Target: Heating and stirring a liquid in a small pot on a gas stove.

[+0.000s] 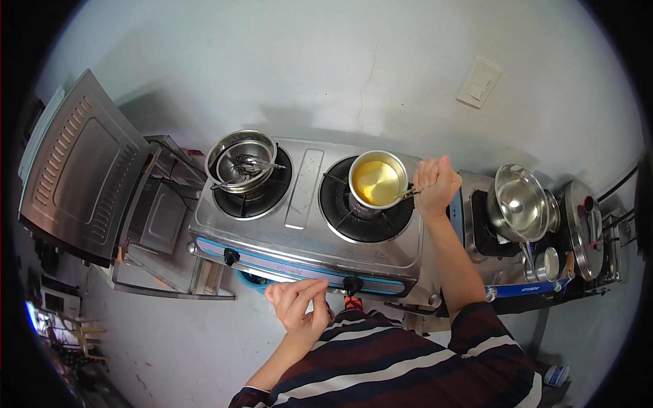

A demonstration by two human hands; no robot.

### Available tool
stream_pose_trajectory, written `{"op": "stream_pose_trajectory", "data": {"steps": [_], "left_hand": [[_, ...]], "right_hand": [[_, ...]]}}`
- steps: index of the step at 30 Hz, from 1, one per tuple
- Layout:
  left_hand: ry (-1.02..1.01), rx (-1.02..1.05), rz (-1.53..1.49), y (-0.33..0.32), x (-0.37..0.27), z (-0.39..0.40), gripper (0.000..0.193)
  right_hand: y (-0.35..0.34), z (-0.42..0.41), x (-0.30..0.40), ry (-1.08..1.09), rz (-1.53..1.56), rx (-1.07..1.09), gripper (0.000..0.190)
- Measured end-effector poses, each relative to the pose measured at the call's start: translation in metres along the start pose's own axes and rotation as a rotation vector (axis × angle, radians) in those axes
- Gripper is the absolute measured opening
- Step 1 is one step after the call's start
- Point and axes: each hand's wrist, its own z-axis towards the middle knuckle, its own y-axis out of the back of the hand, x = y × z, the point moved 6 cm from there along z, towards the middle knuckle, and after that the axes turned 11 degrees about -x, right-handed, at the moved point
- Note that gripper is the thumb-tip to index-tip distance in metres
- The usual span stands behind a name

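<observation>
My right hand (pixel 436 188) is closed on the handle of a thin metal utensil (pixel 405 193), which reaches over the rim into a round metal pan. Clear yellow liquid (pixel 376 182) lies in this pan (pixel 353 196), set on the right burner of a steel two-burner gas stove (pixel 245 232). Loosely curled, my left hand (pixel 301 306) is in front of the stove, near the right black knob (pixel 353 284), and nothing shows in it. Over the left burner sit nested steel bowls (pixel 211 166) with a wire whisk (pixel 250 164) inside.
To the right, a second stove (pixel 525 289) bears a large steel bowl (pixel 520 204) and a small metal cup (pixel 548 265); a round lid (pixel 574 229) leans beyond. A raised metal cover (pixel 84 168) and a frame stand at left. Behind is a wall with a switch (pixel 478 82).
</observation>
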Motion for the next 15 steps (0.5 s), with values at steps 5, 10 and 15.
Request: {"op": "stream_pose_trajectory", "data": {"steps": [5,10,15], "left_hand": [[0.005,0.009,-0.001,-0.001,0.000,0.000,0.018],[0.007,0.041,0.031,0.000,-0.002,0.001,0.015],[0.013,0.041,0.038,0.000,-0.001,0.000,0.015]], "right_hand": [[0.018,-0.002,-0.004,-0.041,0.090,-0.178,0.048],[0.033,-0.006,-0.012,-0.143,0.131,-0.391,0.048],[0.048,-0.010,-0.024,-0.219,0.137,-0.531,0.048]]}}
